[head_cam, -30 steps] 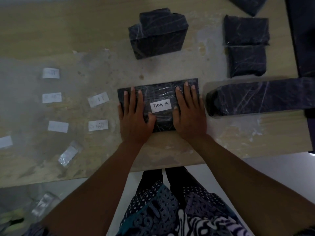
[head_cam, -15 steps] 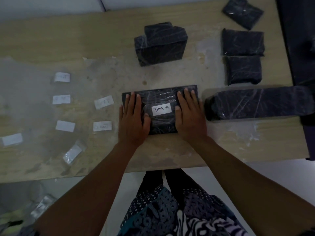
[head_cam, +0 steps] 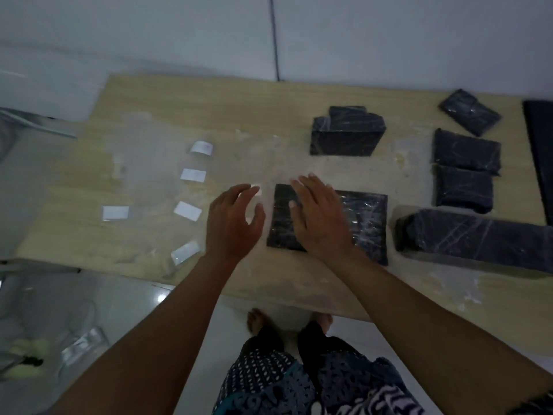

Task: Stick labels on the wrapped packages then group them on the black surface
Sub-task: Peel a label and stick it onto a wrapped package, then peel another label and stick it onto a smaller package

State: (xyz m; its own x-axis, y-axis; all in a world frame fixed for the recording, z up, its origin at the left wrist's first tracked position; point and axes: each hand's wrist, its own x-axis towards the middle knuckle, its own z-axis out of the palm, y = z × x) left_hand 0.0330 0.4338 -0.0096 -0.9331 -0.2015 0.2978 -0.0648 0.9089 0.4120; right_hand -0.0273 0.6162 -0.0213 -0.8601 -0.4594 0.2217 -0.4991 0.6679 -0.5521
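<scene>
A flat package in black wrap (head_cam: pixel 365 223) lies near the table's front edge. My right hand (head_cam: pixel 320 217) lies over its left half with straight fingers and hides its label. To the left of that package, my left hand (head_cam: pixel 233 223) hovers over the table, fingers relaxed and spread, above two white labels (head_cam: pixel 256 188). Several more white labels (head_cam: pixel 188 210) lie in a loose column further left. Other wrapped packages stand behind (head_cam: pixel 347 133), at the right (head_cam: pixel 466 151) and as a long block (head_cam: pixel 478 241). The black surface (head_cam: pixel 543 151) shows at the right edge.
The wooden table (head_cam: pixel 209 115) ends at a white wall behind and a near edge over the tiled floor. A clear plastic sheet (head_cam: pixel 143 163) covers the table's left part. My feet and patterned garment are below. Shiny clutter lies on the floor at the left.
My left hand has left the labelled package and moved left toward the loose labels. My right hand slid left over the package's label. The camera has tilted up and back.
</scene>
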